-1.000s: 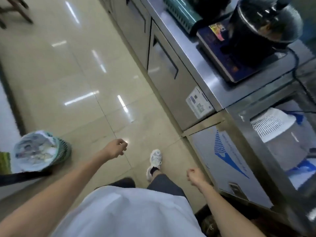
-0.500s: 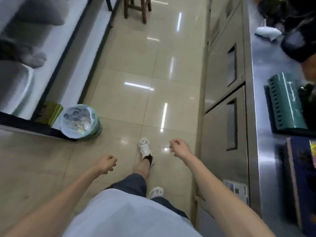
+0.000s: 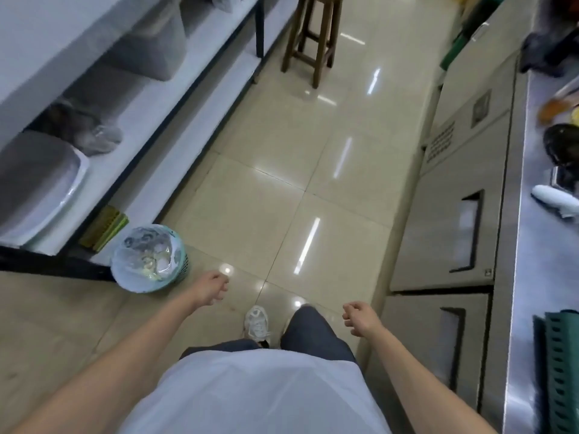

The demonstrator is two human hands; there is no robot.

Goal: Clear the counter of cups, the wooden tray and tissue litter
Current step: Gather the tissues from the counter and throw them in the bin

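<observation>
The counter (image 3: 537, 277) runs along our right, bare steel, with a white object (image 3: 554, 202) lying on it. Our left hand (image 3: 211, 288) and right hand (image 3: 360, 317) hang loosely curled, holding nothing. A lined bin (image 3: 150, 258) stands on the floor near our left hand.

lined green bin (image 3: 150, 259) beside white shelf (image 3: 200, 98); wooden stool (image 3: 313, 36) far down tiled aisle.

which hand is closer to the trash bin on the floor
Left. The left hand hangs just right of the trash bin, close to its side but apart. The right hand is much farther right, beside the steel cabinet.
</observation>
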